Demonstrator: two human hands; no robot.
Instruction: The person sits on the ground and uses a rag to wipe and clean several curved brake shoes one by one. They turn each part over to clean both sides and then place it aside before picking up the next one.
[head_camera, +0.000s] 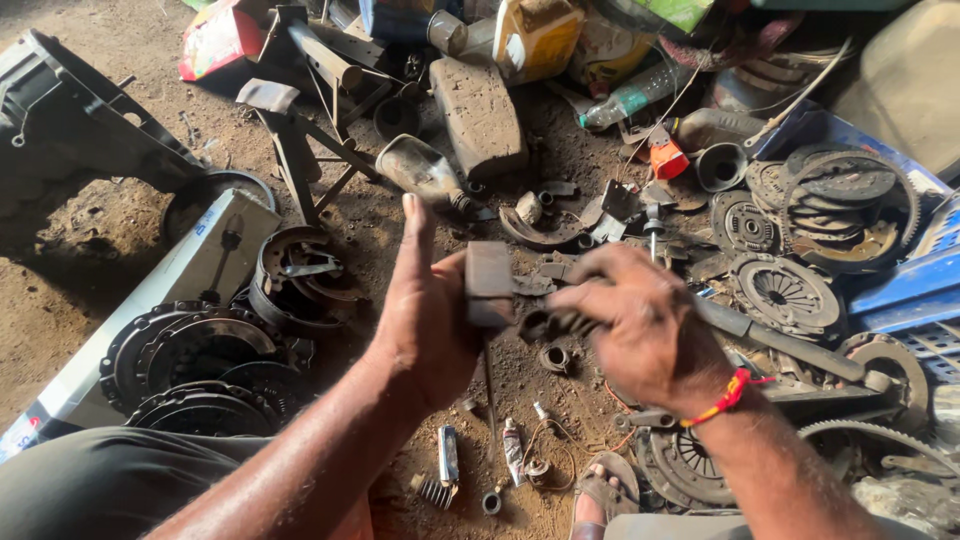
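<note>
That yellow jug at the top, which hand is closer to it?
Right, though only slightly. The yellow jug sits far up the picture; the right hand is below it and a little to the right, while the left hand is below it and further left.
</note>
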